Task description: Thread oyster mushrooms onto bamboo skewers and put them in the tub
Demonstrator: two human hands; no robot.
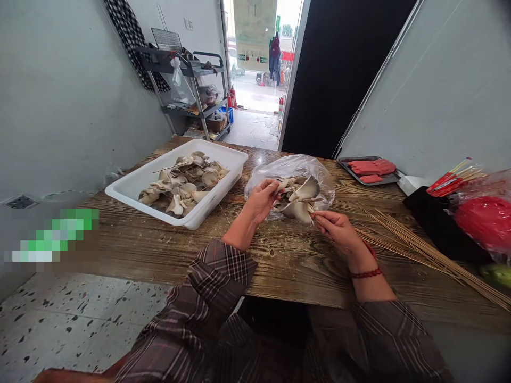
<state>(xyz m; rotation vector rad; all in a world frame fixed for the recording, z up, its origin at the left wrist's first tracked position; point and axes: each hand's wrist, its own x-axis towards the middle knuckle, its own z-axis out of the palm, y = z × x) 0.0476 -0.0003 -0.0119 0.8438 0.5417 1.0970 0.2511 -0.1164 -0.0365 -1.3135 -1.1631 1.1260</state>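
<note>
Oyster mushrooms (300,209) with grey-brown caps and pale stems are between my two hands, over an open clear plastic bag (319,169). My left hand (261,201) pinches a pale mushroom piece at the left of the bunch. The fingers of my right hand (337,230) are closed at the lower right edge of the mushrooms, on what looks like the end of a thin skewer, mostly hidden by the fingers. More mushrooms lie in and around the bag. To the left, a white plastic tub (217,207) holds a heap of mushrooms (187,183), with thin sticks showing among them.
Long bamboo skewers (423,242) lie on the wooden table (275,266) to the right. Behind them are a dark tray (385,182) of pink-red pieces, a black box (443,223), and a red bundle in plastic (485,221). A shelf cart (191,69) stands beyond the table.
</note>
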